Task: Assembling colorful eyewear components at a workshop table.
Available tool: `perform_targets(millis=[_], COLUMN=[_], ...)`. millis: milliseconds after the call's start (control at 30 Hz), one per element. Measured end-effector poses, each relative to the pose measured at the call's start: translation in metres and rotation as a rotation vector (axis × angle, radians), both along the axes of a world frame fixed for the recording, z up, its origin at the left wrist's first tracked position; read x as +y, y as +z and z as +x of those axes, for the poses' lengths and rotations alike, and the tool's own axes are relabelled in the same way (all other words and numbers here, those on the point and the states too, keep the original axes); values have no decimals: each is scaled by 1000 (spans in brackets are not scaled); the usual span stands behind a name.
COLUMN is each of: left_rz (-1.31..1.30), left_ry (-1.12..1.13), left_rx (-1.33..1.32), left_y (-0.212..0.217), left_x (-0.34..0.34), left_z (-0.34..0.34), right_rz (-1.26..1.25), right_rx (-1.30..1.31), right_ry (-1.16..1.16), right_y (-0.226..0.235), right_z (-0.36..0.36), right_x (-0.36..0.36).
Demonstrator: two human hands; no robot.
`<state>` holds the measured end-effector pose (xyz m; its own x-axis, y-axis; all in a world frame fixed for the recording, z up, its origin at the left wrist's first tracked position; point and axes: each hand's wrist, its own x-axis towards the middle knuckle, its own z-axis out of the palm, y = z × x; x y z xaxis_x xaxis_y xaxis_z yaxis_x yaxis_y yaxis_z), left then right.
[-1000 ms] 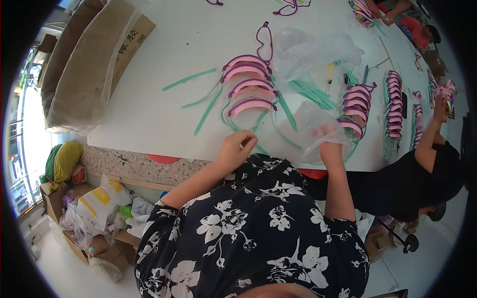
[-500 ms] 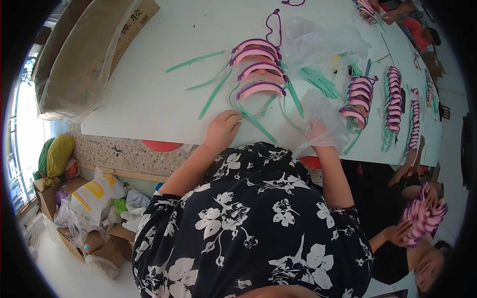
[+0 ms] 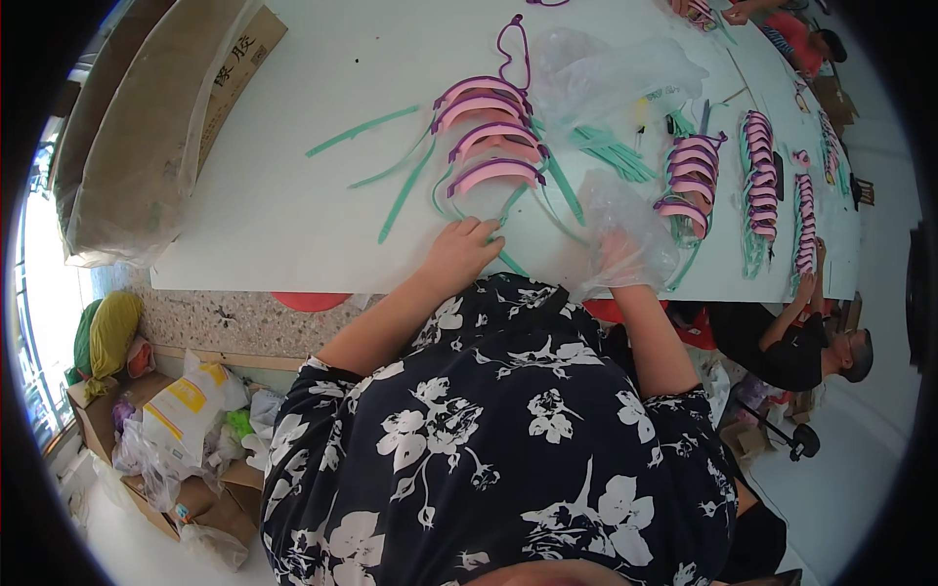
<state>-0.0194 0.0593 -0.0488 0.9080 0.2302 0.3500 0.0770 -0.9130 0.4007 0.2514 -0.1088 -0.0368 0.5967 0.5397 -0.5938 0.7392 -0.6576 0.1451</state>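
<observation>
A short column of pink arched pieces with purple rims [image 3: 495,176], resembling goggles, lies before me with pale green straps [image 3: 404,200] trailing off both sides. My left hand [image 3: 459,256] rests at the table's near edge, its curled fingers closed on a green strap [image 3: 512,262] below the nearest piece. To the right, a crumpled clear plastic bag [image 3: 640,239] covers most of my right hand [image 3: 618,256]. Its fingers show only dimly through the plastic, so their grip is hidden. Beyond the column lies a thin purple loop-shaped frame [image 3: 515,49].
Loose green straps [image 3: 614,154] lie beside another clear bag [image 3: 606,83]. More pink-purple rows [image 3: 692,181] stretch along the right of the white table [image 3: 264,215]. A large cardboard box [image 3: 137,127] fills the far left. Another person [image 3: 801,337] reaches to the table at right.
My left hand has moved a little right over the strap. My right hand stays at the bag. The person carrying a pink-purple bundle at lower right has left the view, which has shifted slightly.
</observation>
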Motion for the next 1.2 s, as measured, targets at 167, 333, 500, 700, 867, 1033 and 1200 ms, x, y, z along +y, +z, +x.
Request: perform_targets(millis=[167, 333, 500, 700, 867, 1033, 1200], left_rz=[-124, -227, -529, -478, -452, -397, -712], left_ry=[37, 179, 193, 210, 210, 210, 262], left_rx=[-88, -300, -294, -218, -129, -184, -245], left_y=[-14, 27, 34, 43, 49, 46, 56], left_x=[4, 8, 5, 4, 1, 1, -3], left_z=[11, 17, 17, 22, 27, 29, 26], right_rz=[61, 273, 463, 639, 1080, 1017, 1045], right_rx=[-107, -313, -302, 276, 62, -73, 120], right_ry=[205, 321, 383, -153, -254, -304, -331], right_y=[9, 3, 5, 8, -23, -13, -3], right_z=[2, -5, 6, 34, 55, 67, 35], right_x=[-9, -18, -22, -27, 6, 46, 11])
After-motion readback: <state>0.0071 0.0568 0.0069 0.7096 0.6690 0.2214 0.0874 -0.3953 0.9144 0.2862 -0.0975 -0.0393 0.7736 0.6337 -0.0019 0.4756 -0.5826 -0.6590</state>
